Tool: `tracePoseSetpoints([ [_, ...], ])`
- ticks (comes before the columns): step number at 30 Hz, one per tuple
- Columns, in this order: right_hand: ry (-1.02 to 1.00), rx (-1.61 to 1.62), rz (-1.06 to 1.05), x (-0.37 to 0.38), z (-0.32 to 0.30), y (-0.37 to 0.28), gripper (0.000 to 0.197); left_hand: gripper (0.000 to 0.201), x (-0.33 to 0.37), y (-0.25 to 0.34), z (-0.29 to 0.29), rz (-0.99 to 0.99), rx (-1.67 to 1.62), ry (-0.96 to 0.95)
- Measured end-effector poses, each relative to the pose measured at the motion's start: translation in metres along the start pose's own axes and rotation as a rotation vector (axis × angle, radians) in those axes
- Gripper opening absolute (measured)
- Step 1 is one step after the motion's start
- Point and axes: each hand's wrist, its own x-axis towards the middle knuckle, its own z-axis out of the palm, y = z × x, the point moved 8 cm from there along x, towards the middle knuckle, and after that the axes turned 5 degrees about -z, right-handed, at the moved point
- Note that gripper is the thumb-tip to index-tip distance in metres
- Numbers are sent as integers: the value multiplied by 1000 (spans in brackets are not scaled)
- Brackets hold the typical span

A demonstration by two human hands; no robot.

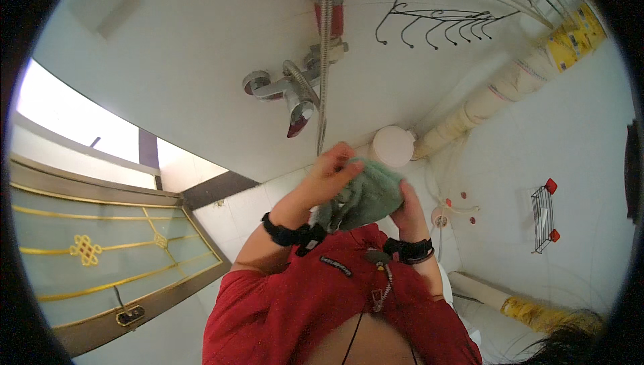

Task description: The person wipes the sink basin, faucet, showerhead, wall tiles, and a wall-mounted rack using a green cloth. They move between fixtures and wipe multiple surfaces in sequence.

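A green-grey cloth (367,194), bunched and folded, is held up in front of my chest between both hands. My left hand (333,172) grips its upper left edge, with fingers bent over the fabric. On the cloth's other side, my right hand (408,209) has its fingers behind the fabric and the thumb along the edge. Both hands are closed on it. The right fingertips are mostly hidden by the cloth. Black bands circle both wrists.
A chrome mixer tap (293,97) with a metal hose juts from the wall ahead. Black hooks (443,20) hang at upper right. A wire rack (542,219) is on the right wall. A framed glass door (114,244) stands at left. A white round container (394,146) sits beyond my hands.
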Motion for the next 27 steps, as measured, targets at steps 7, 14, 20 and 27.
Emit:
tracePoseSetpoints([
  [7,-31,333,53,47,48,-2,49,20,-28,-21,-73,-58,-42,254],
  [14,-271,536,214,73,97,-2,52,34,-64,13,-132,191,-412,614],
  [20,-94,398,288,78,82,5,51,47,-17,58,-173,434,-89,690],
  [27,6,342,137,61,40,11,49,29,30,50,-171,388,1153,682],
])
